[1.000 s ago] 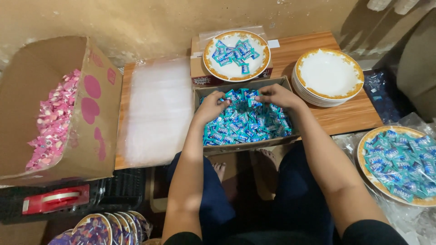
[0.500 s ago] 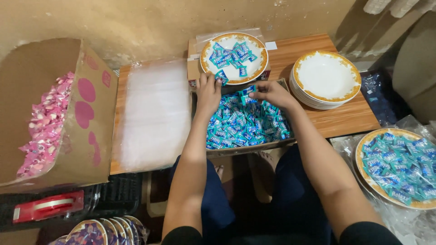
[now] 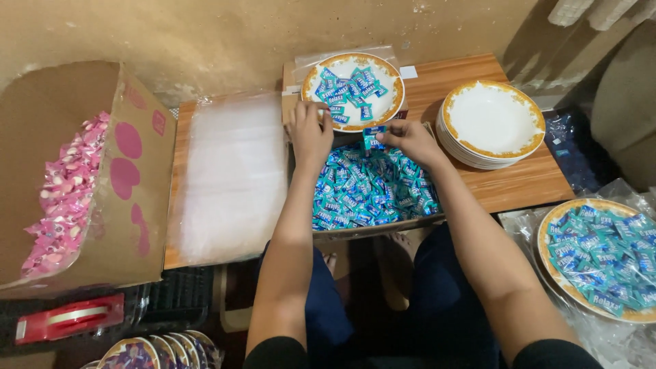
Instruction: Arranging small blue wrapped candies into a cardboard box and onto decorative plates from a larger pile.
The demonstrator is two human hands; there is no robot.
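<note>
- At the middle of the wooden worktop [image 3: 519, 184], an open cardboard box of blue-wrapped candies [image 3: 369, 191] is seen, with both bare hands held over its far edge.
- The left hand [image 3: 309, 133] is curled at the near rim of the gold-rimmed plate [image 3: 353, 91], with small candies pinched at its fingertips; exactly what is gripped cannot be told.
- A few blue candies [image 3: 373, 137] are pinched in the fingers of the right hand [image 3: 410, 140], just below the plate's rim and above the box.
- The plate is set behind the box, near the wall, and is partly covered with loose blue candies.
- A stack of empty white plates [image 3: 492, 121] with gold rims is placed to the right on the worktop, apart from the hands.
- A pile of clear plastic bags [image 3: 229, 178] is laid to the left of the box.
- At the far left, a large cardboard carton [image 3: 130, 184] with pink-wrapped candies inside is seen.
- At the lower right, a plate filled with blue candies [image 3: 601, 256] is rested on clear plastic.
- A red tape dispenser [image 3: 68, 318] is seen at the lower left.
</note>
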